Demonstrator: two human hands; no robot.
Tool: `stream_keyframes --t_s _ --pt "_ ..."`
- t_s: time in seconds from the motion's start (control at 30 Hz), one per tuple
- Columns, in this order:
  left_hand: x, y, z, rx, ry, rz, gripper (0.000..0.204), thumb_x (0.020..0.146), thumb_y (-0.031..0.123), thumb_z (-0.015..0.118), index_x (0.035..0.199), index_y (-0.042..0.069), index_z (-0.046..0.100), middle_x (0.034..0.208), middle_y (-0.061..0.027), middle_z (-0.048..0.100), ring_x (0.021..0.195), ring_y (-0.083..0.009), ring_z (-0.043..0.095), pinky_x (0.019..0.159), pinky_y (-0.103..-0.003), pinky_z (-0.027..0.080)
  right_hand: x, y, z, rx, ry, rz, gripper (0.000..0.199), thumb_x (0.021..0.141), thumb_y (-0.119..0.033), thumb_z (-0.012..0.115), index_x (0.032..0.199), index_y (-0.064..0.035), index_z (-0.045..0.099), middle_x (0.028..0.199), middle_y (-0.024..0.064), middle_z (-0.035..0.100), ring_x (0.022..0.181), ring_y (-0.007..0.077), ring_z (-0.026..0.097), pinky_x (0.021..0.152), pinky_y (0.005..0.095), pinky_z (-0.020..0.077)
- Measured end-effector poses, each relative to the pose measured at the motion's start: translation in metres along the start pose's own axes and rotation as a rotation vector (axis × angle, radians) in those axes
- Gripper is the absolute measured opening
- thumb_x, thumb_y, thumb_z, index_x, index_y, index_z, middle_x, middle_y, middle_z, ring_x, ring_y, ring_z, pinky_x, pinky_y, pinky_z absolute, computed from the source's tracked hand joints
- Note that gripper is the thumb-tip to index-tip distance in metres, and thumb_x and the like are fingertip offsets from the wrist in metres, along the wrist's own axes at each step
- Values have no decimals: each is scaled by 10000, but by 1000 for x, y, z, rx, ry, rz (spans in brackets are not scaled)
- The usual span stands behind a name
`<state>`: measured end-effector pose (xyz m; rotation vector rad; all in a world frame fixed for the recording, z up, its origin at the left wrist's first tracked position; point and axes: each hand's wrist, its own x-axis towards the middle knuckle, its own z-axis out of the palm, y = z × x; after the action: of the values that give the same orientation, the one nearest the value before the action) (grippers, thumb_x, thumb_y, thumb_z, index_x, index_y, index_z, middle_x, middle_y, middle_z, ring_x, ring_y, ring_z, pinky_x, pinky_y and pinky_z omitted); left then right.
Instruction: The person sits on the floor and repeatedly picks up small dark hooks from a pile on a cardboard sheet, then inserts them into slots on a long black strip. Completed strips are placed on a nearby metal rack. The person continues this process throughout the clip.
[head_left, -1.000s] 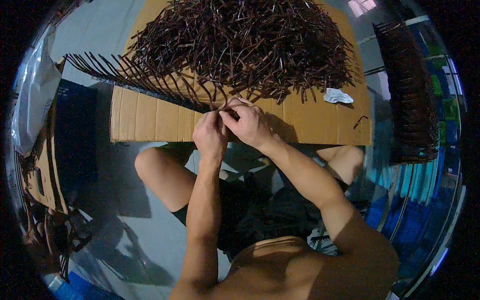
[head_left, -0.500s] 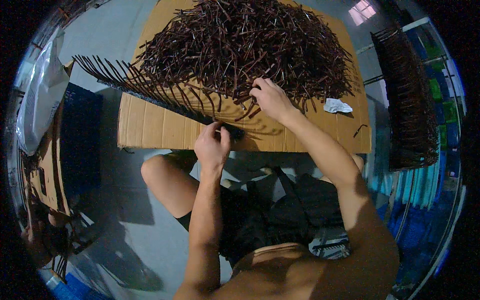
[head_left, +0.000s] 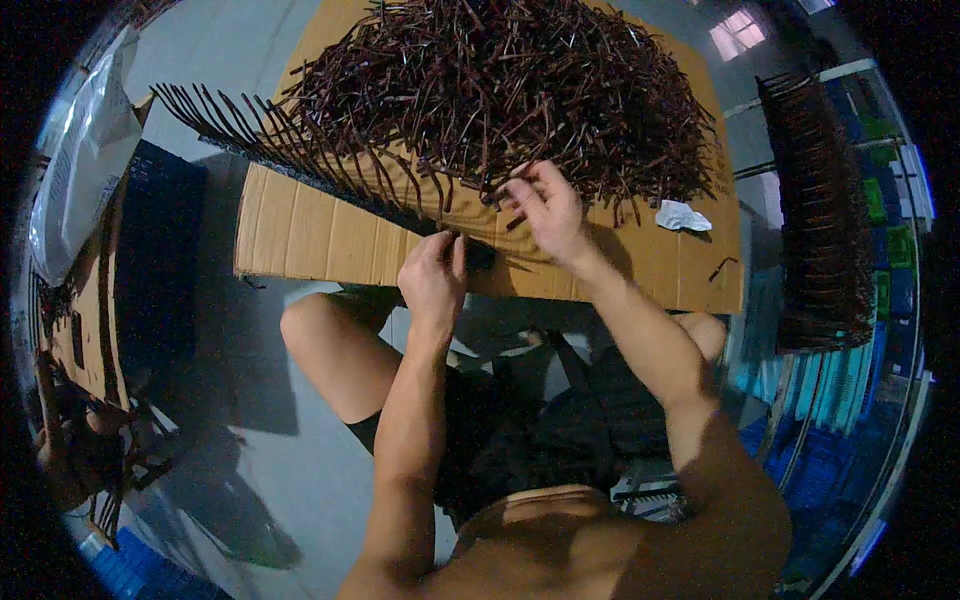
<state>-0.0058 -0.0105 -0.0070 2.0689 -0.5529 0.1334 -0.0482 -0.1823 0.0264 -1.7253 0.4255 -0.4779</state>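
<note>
1. The near end of a dark bar [head_left: 372,205] is pinched between the thumb and fingers of the left hand [head_left: 433,275], at the cardboard's near edge.
2. The bar is slanted toward the upper left, and a comb-like row of curved brown strips [head_left: 300,140] is borne along it.
3. The right hand [head_left: 548,210] is held half-curled at the near edge of a pile [head_left: 500,100] of loose brown pieces (whether one is gripped cannot be told).
4. The pile is spread over a cardboard sheet [head_left: 310,215]; faint printing is carried near its right edge, too small to be read.
5. A crumpled white paper [head_left: 683,216] is seen right of the pile, with a small hooked piece [head_left: 722,268] below it.
6. Farther out, a pale plastic bag [head_left: 85,165] is seen at left, and another dark bristled row [head_left: 820,220] at right.
</note>
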Motion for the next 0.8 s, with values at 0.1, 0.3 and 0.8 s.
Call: stream_keyframes --t_s 0.1,0.3,0.8 --pt "0 -1 0 -10 -6 26 140 822 173 658 847 35 656 792 -132 649 716 -310 627 641 -365 500 -26 -1 34 192 -20 -13 92 912 -86 541 971 -19 519 848 55 613 764 120 596 673 276 492" --pt "1 -3 2 49 -52 16 133 830 168 636 837 35 640 791 -132 644 722 -321 616 641 -388 489 -36 -5 48 -21 -29 -32 83 927 -45 523 985 15 522 876 59 628 805 105 613 729 249 501" --pt "1 -2 0 1 -101 -31 126 838 178 623 849 54 639 791 -127 640 733 -320 612 648 -393 488 -46 -34 52 -433 2 -126 127 881 -105 588 904 20 583 828 157 652 757 275 656 656 340 505"
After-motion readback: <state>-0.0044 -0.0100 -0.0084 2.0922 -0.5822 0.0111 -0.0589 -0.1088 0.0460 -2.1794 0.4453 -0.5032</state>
